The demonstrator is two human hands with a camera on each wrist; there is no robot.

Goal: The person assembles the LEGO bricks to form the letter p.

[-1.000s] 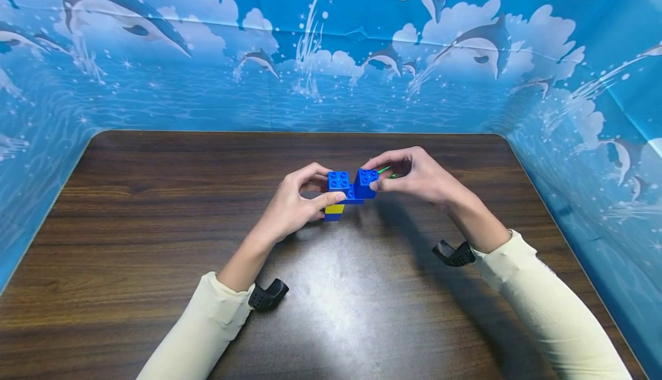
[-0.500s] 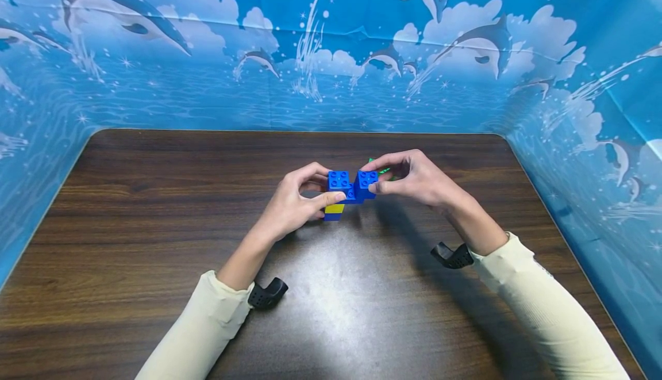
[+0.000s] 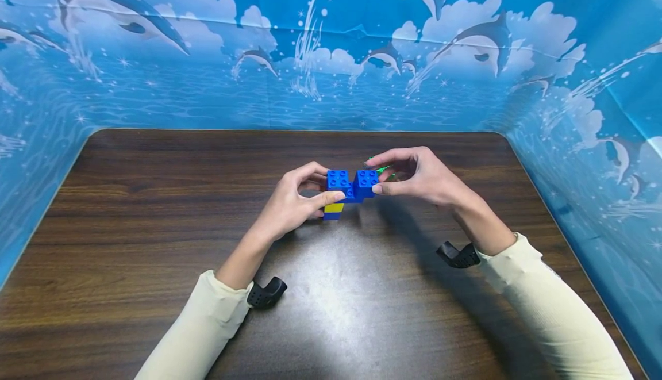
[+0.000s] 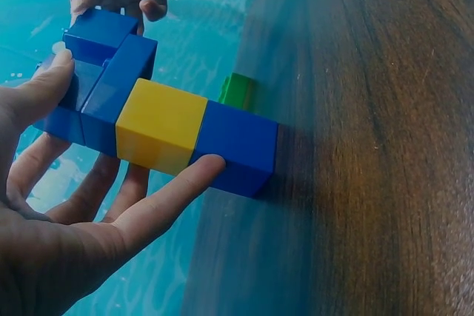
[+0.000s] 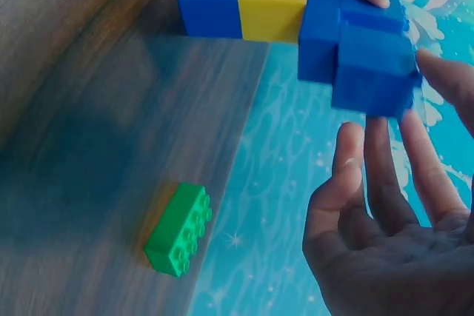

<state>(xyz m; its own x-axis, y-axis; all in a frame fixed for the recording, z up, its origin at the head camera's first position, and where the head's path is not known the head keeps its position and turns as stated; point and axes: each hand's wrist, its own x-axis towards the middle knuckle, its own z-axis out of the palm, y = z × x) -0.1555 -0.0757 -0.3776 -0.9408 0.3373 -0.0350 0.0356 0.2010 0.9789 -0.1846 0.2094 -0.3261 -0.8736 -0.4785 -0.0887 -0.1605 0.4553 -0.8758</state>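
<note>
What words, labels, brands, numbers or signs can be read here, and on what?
None can be read.
Blue bricks, yellow brick, green brick: no legible mark; anything moulded would be too small to read.
Black wrist pieces: no readable label.
Backdrop: pictures, no text seen.

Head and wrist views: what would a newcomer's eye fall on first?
Probably the blue-and-yellow block build near the middle of the head view, gripped by the left hand, with the right hand at its right side. Then the dolphin backdrop behind the table, filling the top of the head view. The green block on the table stands out at lower left in the right wrist view.
</note>
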